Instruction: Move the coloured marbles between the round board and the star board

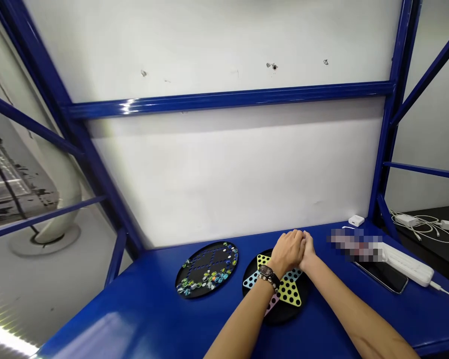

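Right now, two bare hands press together over the far right part of a round black board with a coloured star full of holes (289, 290). The left hand (289, 251) has a black watch (268, 272) and a string of beads at its wrist, and the right hand (307, 255) leans in close from the other side. Their fingers are curled up tight, with no wide gap between the two hands, but I cannot tell if anything is tucked inside. I also cannot tell if they touch the board or just hang over it. The board lies flat on a shiny blue worktop (164, 319), a bit right of the middle, and the hands are toward its back edge. To the left of the board, just beside it, is a flat black dish (198, 273) with lots of bright, shiny marbles (213, 281). So the dish lies left of both hands, and the left hand is the nearer one. The dish looks longer one way, and that long way slants from the left front up toward the right back. Most of its marbles sit along the front rim and the right end. Near the worktop's right edge lie a flat black phone (387, 278) and a long white power strip (407, 264).
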The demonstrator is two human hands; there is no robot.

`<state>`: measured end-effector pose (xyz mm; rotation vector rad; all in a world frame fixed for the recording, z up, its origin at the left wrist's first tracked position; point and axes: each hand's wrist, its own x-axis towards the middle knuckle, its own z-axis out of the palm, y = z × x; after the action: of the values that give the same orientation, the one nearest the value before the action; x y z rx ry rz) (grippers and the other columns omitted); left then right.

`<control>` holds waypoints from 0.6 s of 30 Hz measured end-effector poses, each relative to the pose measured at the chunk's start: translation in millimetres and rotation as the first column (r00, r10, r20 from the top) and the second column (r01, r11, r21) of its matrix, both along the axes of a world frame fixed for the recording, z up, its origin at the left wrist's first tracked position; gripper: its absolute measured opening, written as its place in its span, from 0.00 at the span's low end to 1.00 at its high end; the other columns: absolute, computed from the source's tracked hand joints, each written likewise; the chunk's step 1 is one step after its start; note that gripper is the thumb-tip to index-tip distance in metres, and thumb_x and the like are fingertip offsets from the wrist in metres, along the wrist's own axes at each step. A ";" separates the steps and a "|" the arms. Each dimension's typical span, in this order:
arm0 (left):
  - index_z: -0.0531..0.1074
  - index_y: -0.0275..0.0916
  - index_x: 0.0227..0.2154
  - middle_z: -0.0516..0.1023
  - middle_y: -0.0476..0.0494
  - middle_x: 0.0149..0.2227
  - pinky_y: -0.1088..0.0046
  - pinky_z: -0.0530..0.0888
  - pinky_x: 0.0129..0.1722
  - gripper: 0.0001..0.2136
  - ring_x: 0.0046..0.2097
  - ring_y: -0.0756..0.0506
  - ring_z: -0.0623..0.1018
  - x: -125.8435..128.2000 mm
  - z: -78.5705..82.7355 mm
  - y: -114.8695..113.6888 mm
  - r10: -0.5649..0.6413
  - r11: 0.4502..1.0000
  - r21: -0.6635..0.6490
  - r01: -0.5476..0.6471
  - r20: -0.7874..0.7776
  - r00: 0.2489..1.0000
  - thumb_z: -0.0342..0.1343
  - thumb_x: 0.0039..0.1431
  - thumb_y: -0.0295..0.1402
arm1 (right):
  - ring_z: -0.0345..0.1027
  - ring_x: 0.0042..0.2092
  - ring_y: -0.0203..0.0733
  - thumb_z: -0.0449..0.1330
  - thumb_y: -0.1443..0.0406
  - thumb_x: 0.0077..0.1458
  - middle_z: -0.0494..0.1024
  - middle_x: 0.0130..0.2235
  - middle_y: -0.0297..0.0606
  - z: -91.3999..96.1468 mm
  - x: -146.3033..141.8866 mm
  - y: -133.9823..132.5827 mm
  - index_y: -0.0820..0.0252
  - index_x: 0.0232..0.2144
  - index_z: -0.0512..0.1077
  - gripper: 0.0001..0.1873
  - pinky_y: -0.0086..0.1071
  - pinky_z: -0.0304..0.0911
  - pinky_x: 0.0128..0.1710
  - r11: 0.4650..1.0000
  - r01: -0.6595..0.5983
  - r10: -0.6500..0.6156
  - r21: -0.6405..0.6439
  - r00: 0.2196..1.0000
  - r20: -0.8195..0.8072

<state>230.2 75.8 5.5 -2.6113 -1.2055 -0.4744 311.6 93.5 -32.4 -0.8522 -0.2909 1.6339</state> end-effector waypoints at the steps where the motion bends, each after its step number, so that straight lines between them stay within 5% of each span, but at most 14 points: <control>1: 0.67 0.39 0.39 0.74 0.44 0.39 0.68 0.67 0.39 0.11 0.39 0.45 0.73 -2.3 -0.7 0.2 -0.005 1.000 0.008 0.005 0.003 1.000 0.39 0.68 0.32 | 0.73 0.32 0.47 0.44 0.51 0.60 0.71 0.20 0.38 3.6 -2.0 -2.1 0.57 0.23 0.66 0.22 0.37 0.68 0.33 0.996 -0.037 0.035 -0.081 0.999 -0.033; 3: 0.68 0.39 0.39 0.73 0.43 0.39 0.67 0.66 0.40 0.11 0.40 0.45 0.72 -6.2 -2.1 0.8 -0.017 1.000 0.026 0.017 0.014 1.000 0.40 0.67 0.32 | 0.72 0.31 0.47 0.46 0.52 0.59 0.71 0.19 0.37 9.2 -4.5 -4.9 0.55 0.22 0.64 0.20 0.36 0.68 0.31 0.988 -0.052 0.040 -0.148 0.996 -0.085; 12: 0.70 0.41 0.35 0.70 0.43 0.38 0.65 0.64 0.41 0.07 0.40 0.44 0.69 -9.2 -2.4 0.5 0.002 0.997 0.072 -0.010 0.116 0.993 0.46 0.61 0.30 | 0.66 0.20 0.40 0.47 0.61 0.57 0.69 0.18 0.32 -1.5 -7.6 6.4 0.55 0.21 0.59 0.13 0.33 0.64 0.22 1.000 -0.027 0.027 0.000 0.999 -0.039; 18: 0.69 0.41 0.42 0.72 0.44 0.43 0.67 0.66 0.44 0.12 0.43 0.46 0.72 -16.9 2.3 -0.4 0.052 0.999 -0.012 -0.051 0.321 0.946 0.40 0.66 0.30 | 0.44 0.11 0.28 0.47 0.63 0.60 0.55 0.12 0.25 0.3 7.9 13.9 0.56 0.17 0.53 0.19 0.24 0.40 0.11 0.999 -0.012 0.016 0.043 0.995 -0.096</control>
<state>213.3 75.5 7.8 -2.5660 -1.3642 -0.9164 319.5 107.4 -32.1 -0.7383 -0.2637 1.6705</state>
